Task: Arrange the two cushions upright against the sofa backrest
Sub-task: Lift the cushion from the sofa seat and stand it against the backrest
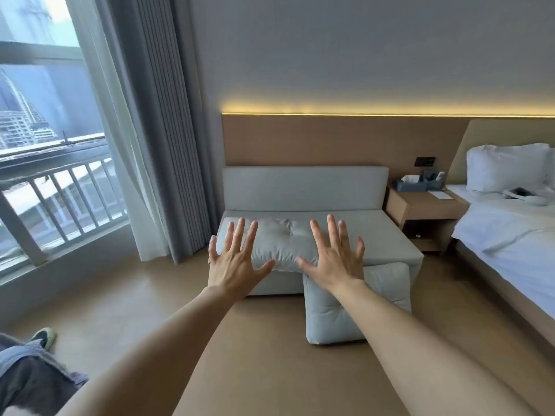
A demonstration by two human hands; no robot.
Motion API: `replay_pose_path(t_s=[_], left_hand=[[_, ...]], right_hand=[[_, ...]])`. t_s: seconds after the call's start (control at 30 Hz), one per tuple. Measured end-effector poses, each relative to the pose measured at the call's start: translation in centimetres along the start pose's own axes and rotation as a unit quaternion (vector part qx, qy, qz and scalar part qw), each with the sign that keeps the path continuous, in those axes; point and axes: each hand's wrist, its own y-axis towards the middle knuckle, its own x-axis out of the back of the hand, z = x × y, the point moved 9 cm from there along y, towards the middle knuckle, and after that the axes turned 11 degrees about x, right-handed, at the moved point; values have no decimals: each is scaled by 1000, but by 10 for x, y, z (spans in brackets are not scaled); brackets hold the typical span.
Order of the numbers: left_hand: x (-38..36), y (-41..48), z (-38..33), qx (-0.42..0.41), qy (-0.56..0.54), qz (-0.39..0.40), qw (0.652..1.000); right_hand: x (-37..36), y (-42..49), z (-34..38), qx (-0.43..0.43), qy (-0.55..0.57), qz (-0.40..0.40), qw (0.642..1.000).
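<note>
A pale grey sofa (390, 235) stands against the wall, its backrest (304, 187) bare. One tufted grey cushion (285, 240) lies flat on the left part of the seat. The second cushion (330, 313) sits on the floor, leaning on the sofa's front. My left hand (235, 259) and my right hand (335, 258) are stretched out in front of me with fingers spread, holding nothing. In the image they overlap the flat cushion; my right forearm crosses the floor cushion.
A wooden bedside table (426, 211) with a tissue box stands right of the sofa, then a bed (510, 235) with white linen. Grey curtains (168, 145) and a window are at the left. Another person's leg and shoe (45, 337) show at bottom left.
</note>
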Motion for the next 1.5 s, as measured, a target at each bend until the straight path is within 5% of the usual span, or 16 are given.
replay_pose_path(t_s=[0.4,0.77,1.0,1.3,1.5], left_hand=[[-177,214,-3,64,36,91,993],[-274,364,30,98,45,141,984],[-396,476,72,109,25,191,975],[-558,619,150,121,20,335,934],[-654,658,185,93,57,476,873]], right_hand=[[-172,218,-108,-39,79,90,992],[-260,385,-135,-10,76,152,985],[-366,507,-145,-6,72,194,978],[-518,661,-149,-33,90,308,947],[-599,714,-174,-91,141,357,919]])
